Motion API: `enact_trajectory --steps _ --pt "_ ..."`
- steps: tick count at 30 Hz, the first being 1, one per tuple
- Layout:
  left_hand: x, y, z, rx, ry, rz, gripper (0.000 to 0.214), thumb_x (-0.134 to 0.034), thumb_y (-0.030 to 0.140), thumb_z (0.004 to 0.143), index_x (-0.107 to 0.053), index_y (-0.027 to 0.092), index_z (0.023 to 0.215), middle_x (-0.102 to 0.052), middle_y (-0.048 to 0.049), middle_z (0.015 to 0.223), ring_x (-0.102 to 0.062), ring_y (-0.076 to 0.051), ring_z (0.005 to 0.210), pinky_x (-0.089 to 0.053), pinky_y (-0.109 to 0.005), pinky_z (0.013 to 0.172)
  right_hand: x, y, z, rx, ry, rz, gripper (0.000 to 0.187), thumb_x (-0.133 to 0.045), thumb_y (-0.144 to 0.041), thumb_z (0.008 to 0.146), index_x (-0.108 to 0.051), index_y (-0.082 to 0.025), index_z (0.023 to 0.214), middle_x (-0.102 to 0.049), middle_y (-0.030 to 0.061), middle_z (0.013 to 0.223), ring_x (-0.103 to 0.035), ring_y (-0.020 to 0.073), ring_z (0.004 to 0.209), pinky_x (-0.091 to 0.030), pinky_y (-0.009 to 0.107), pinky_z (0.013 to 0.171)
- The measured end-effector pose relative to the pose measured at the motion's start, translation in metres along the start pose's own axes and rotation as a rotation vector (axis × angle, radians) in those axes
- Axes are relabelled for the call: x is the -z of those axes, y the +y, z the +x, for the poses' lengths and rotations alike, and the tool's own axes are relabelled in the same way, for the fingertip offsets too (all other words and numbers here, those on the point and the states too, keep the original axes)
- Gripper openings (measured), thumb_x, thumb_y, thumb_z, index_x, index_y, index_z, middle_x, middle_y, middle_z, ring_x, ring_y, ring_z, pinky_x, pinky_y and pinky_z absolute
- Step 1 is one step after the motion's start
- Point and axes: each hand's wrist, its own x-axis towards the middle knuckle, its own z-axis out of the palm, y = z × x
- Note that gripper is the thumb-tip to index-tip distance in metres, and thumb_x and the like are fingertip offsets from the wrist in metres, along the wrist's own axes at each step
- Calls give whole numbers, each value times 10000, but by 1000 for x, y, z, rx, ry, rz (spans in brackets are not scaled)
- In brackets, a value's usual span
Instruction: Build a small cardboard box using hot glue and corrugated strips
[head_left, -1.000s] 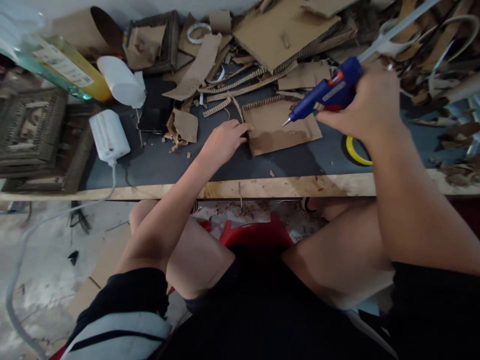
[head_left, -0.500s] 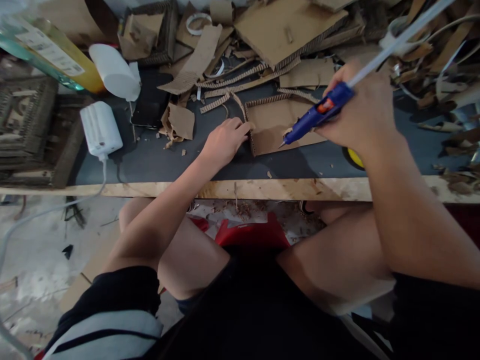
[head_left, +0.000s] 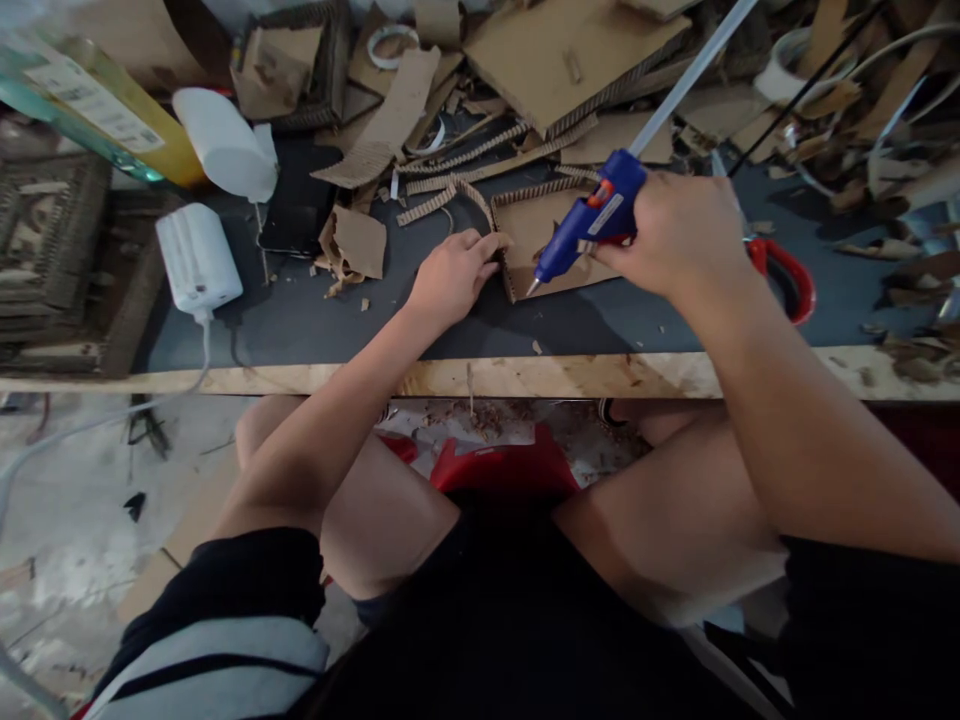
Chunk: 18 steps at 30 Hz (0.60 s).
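My right hand is wrapped around a blue hot glue gun, and a long translucent glue stick sticks out of its back. The gun's metal nozzle points down at the near left corner of a flat cardboard piece. A corrugated cardboard strip stands upright along that piece's left edge and runs on along its far edge. At the left edge my left hand pinches the strip between thumb and fingers. Part of the cardboard piece is hidden behind the gun and my right hand.
Red-handled scissors lie right of my right hand. On the left are a white adapter with a cable, a white bottle, a black phone-like slab and stacked cardboard frames. Cardboard scraps cover the back.
The glue gun has moved left with my right hand, its nozzle now by the near left corner of the cardboard. The scissors' red handles have come into view. My left hand stays at the strip.
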Motion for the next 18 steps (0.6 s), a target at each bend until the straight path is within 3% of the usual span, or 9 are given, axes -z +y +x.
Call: enact_trajectory --steps 3,9,15,18 --pt "-4 -4 3 -17 17 -13 460 -507 152 1130 -647 213 1564 -724 -154 1385 -683 -340 1339 -561 -463 1147 1 -9 1 -92 -53 -112 453 -688 -347 977 -645 -122 1368 -744 270 1316 -716 470 1248 -538 566 1032" --pt "-3 -5 2 -17 12 -12 467 -500 173 1131 -644 203 1574 -718 -170 1395 -678 -356 1358 -564 -490 1160 -1 -17 3 -44 -155 -153 439 -645 -309 1025 -662 -104 1413 -729 269 1365 -709 458 1263 -524 539 1059" --pt "1 -1 1 -11 -15 -10 491 -484 166 1134 -621 229 1601 -714 -163 1390 -671 -369 1374 -562 -503 1154 -2 -19 3 -43 -127 -116 402 -647 -325 1040 -682 -146 1398 -733 242 1347 -709 425 1190 -505 499 1003" --pt "2 -1 1 -24 -16 -12 492 -479 163 1133 -618 220 1601 -716 -162 1367 -670 -374 1372 -560 -508 1154 -3 -18 3 -37 -140 -169 464 -648 -321 1045 -660 -101 1453 -730 266 1352 -709 441 1213 -500 488 977"
